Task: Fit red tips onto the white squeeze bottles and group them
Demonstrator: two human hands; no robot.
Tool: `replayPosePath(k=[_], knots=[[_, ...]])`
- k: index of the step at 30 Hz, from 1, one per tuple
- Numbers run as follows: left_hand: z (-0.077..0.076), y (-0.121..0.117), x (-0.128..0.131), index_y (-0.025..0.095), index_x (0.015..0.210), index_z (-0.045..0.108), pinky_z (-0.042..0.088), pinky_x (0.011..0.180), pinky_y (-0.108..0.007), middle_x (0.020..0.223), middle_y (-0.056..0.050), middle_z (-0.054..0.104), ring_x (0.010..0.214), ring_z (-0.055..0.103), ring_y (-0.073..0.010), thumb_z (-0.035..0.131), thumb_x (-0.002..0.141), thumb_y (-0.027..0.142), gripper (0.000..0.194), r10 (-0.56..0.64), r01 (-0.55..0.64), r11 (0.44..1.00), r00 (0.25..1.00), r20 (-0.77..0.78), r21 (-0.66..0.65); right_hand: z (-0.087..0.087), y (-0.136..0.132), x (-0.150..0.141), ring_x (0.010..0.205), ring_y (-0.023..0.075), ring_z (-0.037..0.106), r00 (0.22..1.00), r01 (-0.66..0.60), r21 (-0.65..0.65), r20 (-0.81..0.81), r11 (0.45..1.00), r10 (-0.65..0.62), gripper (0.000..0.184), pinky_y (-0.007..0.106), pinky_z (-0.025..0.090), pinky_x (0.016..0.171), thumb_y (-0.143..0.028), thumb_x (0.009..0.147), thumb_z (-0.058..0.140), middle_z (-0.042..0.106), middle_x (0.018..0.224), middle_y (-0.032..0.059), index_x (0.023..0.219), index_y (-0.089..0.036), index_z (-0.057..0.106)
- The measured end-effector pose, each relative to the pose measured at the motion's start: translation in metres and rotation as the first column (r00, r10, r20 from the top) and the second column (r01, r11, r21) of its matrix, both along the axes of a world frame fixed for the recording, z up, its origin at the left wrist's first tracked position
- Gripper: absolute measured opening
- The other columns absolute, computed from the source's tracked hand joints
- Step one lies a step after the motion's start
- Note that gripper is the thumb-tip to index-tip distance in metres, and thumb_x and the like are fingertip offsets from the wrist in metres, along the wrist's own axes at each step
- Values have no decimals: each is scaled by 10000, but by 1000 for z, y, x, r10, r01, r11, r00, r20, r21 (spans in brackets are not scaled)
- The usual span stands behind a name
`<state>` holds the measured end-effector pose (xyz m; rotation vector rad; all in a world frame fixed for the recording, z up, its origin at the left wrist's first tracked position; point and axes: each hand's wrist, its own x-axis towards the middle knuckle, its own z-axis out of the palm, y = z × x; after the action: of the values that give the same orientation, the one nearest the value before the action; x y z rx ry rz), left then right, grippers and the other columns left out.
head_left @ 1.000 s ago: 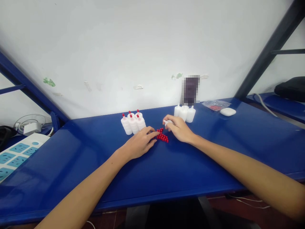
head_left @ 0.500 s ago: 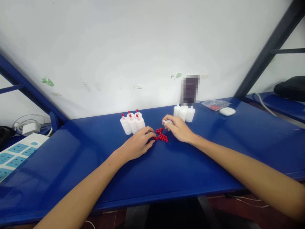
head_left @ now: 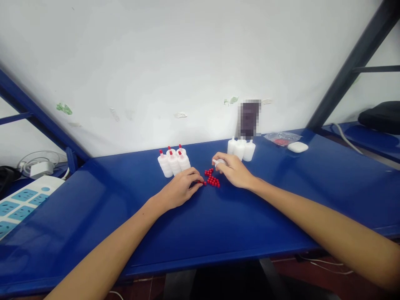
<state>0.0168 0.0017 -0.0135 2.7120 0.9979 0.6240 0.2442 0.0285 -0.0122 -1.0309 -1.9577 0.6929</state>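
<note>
A pile of small red caps (head_left: 212,178) lies on the blue table (head_left: 218,225) between my hands. My left hand (head_left: 181,188) rests on the table at the pile's left edge, fingers curled and pinched at one red cap (head_left: 204,183). My right hand (head_left: 233,170) is wrapped round a small white bottle (head_left: 218,161) lying on its side, nozzle to the left, just behind the pile. Several white bottles with red caps (head_left: 173,160) stand left of the pile. Three uncapped white bottles (head_left: 241,149) stand behind my right hand.
A white earbud case (head_left: 298,146) and a clear bag with red pieces (head_left: 283,138) lie at the back right. A power strip (head_left: 21,202) and a white charger with cable (head_left: 39,164) sit at the far left. A dark frame post (head_left: 350,66) rises on the right.
My left hand's fingers have curled and drawn back a little to the left edge of the red cap pile. My right hand has hardly moved.
</note>
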Motion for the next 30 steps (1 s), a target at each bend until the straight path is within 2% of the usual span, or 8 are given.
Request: replayPosePath(k=[11, 18, 30], knots=[[-2, 2, -1, 193, 1025, 686, 510, 766, -275, 966, -38, 654, 829, 625, -143, 540, 957, 213, 162, 2, 1, 999, 999, 48, -47, 1, -1, 0, 659, 154, 536, 1000, -14, -8, 9, 1000, 14, 145, 266, 406, 635, -249, 838, 451, 586, 714, -5, 822, -191, 583], [-3, 4, -2, 186, 963, 705, 512, 714, -265, 931, -46, 679, 776, 624, -138, 583, 945, 289, 160, 14, -2, 995, 993, 114, -102, -1, 0, 1, 686, 157, 552, 999, -36, 11, 8, 999, 36, 143, 265, 409, 649, -227, 833, 446, 603, 749, -6, 835, -195, 585], [-1, 2, -3, 189, 975, 702, 504, 701, -235, 885, -16, 725, 760, 654, -129, 603, 934, 242, 119, 13, -4, 996, 994, 109, -86, -2, 1, 2, 684, 157, 550, 999, -42, 8, 12, 999, 42, 143, 268, 401, 648, -219, 830, 446, 605, 753, -7, 847, -194, 586]])
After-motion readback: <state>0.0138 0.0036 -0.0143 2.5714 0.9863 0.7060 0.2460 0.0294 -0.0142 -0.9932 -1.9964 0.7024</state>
